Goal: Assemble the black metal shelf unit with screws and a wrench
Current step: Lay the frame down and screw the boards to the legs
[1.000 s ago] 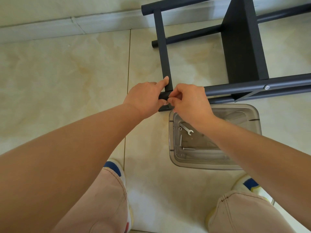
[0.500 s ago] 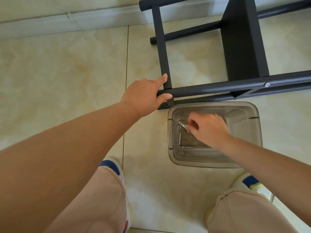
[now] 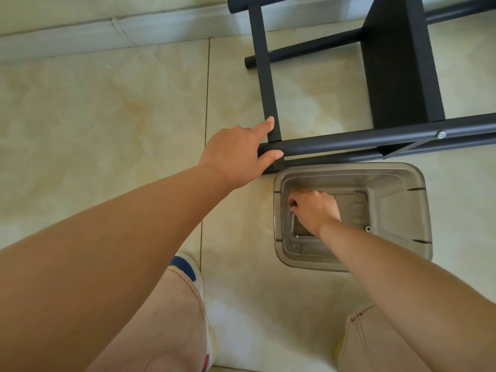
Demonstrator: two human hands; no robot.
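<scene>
The black metal shelf frame (image 3: 349, 142) lies on its side on the tiled floor, with a black panel (image 3: 397, 63) between its tubes. My left hand (image 3: 236, 154) grips the near tube's left end at the corner, thumb under it and forefinger along the crossbar (image 3: 264, 76). My right hand (image 3: 314, 210) is down inside a clear plastic bin (image 3: 424, 210), fingertips curled on the small wrench (image 3: 290, 206), which is mostly hidden. Two long screws (image 3: 292, 222) lie by the hand on the bin's floor. A nut (image 3: 368, 228) sits to its right.
A fitted bolt head (image 3: 440, 135) shows on the near tube at right. The bin stands right against the frame's near side. My knees and shoes (image 3: 188, 267) are just below it. A skirting board (image 3: 80, 36) runs along the far wall.
My right hand left the tube's end, went down into the bin and closed its fingertips on the wrench. My left hand stayed at the frame's corner.
</scene>
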